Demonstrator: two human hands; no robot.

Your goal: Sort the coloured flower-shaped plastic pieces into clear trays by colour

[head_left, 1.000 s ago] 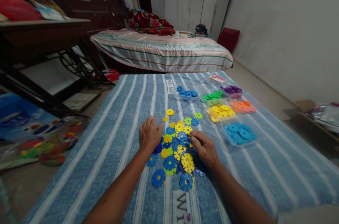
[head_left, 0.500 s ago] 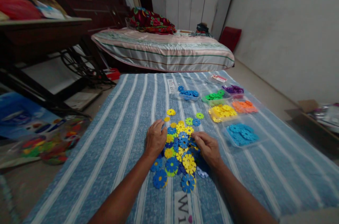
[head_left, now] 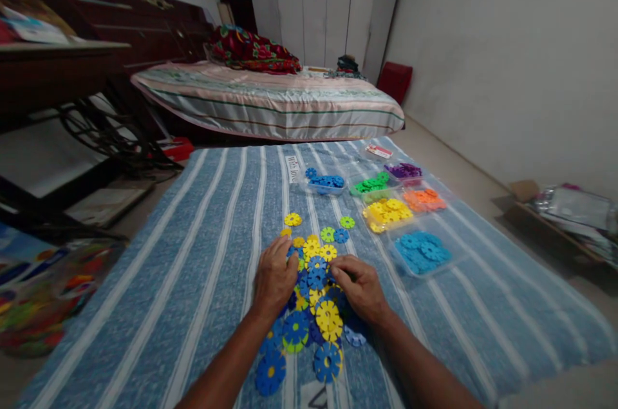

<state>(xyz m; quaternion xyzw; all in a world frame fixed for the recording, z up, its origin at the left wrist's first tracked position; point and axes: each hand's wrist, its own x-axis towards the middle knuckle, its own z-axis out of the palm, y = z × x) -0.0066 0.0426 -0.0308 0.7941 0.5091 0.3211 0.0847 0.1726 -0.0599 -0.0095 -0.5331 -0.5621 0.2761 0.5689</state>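
Observation:
A loose heap of notched plastic discs lies on the cloth between my hands, with yellow discs, blue discs and a few green discs. My left hand rests against the heap's left side, fingers stretched forward and thumb apart, partly covering discs. On the right side, my right hand is closed, thumb and fingertips pressed together at the heap's edge. Whatever is in that pinch is too small and dark to name. Discs under both palms are hidden.
Right of the heap stand clear trays holding sorted discs: a light-blue tray, yellow, orange, green, purple and a blue tray. The striped cloth covers the table. A bed stands beyond.
My view has swung right and up slightly, so the table and heap sit further left and lower. Both hands stay at the heap's sides with only small finger movements.

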